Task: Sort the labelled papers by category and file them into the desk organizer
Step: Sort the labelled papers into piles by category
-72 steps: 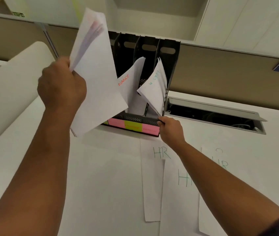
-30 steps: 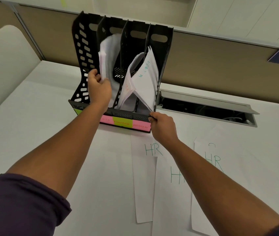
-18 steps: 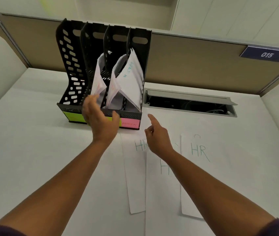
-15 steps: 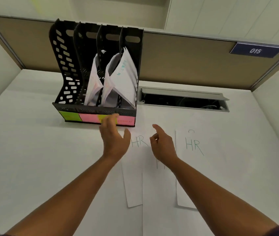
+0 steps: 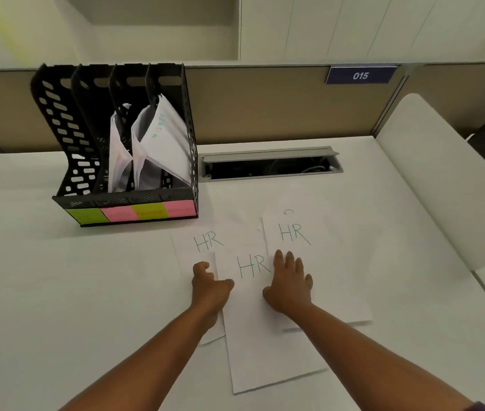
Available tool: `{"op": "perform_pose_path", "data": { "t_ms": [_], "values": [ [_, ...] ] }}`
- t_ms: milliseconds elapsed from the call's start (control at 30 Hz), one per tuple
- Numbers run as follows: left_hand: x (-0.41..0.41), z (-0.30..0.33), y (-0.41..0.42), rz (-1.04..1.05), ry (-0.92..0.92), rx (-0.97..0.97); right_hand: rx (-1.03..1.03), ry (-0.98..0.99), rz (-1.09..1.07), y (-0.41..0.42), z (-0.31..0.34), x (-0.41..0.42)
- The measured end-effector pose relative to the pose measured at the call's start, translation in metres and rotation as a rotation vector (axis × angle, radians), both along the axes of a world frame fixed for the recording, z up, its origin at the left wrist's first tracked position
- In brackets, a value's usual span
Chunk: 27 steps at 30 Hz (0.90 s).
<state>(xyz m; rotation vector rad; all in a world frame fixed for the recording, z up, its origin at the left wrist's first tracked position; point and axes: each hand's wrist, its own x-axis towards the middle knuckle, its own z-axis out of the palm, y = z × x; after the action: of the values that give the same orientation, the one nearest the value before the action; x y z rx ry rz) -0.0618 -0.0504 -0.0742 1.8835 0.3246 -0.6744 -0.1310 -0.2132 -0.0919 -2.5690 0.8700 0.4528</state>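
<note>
Three white sheets marked "HR" in green lie overlapping on the white desk: a left sheet (image 5: 202, 243), a middle sheet (image 5: 265, 345) and a right sheet (image 5: 300, 232). My left hand (image 5: 210, 287) rests on the left sheet's edge with fingers curled and nothing gripped. My right hand (image 5: 290, 283) lies flat, fingers spread, over the middle and right sheets. The black desk organizer (image 5: 63, 134) stands at the back left with green and pink labels (image 5: 134, 213) on its front. Its two right slots hold filed papers (image 5: 161, 143).
An open cable tray (image 5: 270, 164) is set into the desk right of the organizer. A tan partition with a blue "015" plate (image 5: 361, 75) runs behind. A white rounded divider (image 5: 430, 173) borders the desk on the right.
My left hand put its stack into the organizer and let go. My right hand released the organizer's front. Both hands came down onto the HR sheets, and the view dropped.
</note>
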Motion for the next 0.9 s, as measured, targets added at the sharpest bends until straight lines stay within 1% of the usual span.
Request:
{"op": "perform_pose_path", "data": {
  "t_ms": [100, 167, 267, 333, 400, 533, 633, 700, 767, 833, 900],
  "values": [
    [-0.003, 0.001, -0.002, -0.016, 0.018, 0.051, -0.014, -0.013, 0.021, 0.005, 0.000, -0.008],
    [-0.003, 0.000, -0.002, -0.042, 0.015, 0.084, -0.062, -0.070, 0.030, 0.007, -0.001, -0.013],
    [-0.002, -0.002, 0.003, -0.016, 0.032, 0.029, -0.145, -0.175, 0.044, 0.007, -0.002, -0.018],
    [0.001, -0.003, 0.006, 0.013, 0.063, -0.019, -0.128, -0.209, 0.047, 0.005, -0.004, -0.020],
    [0.002, -0.004, 0.007, 0.016, 0.083, -0.046, -0.064, -0.210, 0.031, 0.003, -0.001, -0.022],
    [-0.001, -0.004, 0.003, 0.080, 0.151, -0.165, 0.042, -0.234, 0.029, 0.009, 0.014, -0.020],
    [0.001, 0.000, 0.000, 0.118, 0.127, -0.204, 0.168, -0.307, 0.107, 0.032, 0.033, -0.010],
    [0.004, 0.004, -0.002, 0.166, 0.116, -0.254, 0.280, -0.315, 0.156, 0.051, 0.043, -0.005],
    [0.008, 0.010, -0.002, 0.219, 0.120, -0.355, 0.389, -0.294, 0.183, 0.067, 0.049, -0.002],
    [0.012, 0.011, 0.000, 0.230, 0.122, -0.450, 0.457, -0.291, 0.217, 0.077, 0.049, -0.003],
    [0.012, 0.010, 0.005, 0.183, 0.031, -0.374, 0.492, -0.285, 0.243, 0.079, 0.046, -0.005]
  ]
}}
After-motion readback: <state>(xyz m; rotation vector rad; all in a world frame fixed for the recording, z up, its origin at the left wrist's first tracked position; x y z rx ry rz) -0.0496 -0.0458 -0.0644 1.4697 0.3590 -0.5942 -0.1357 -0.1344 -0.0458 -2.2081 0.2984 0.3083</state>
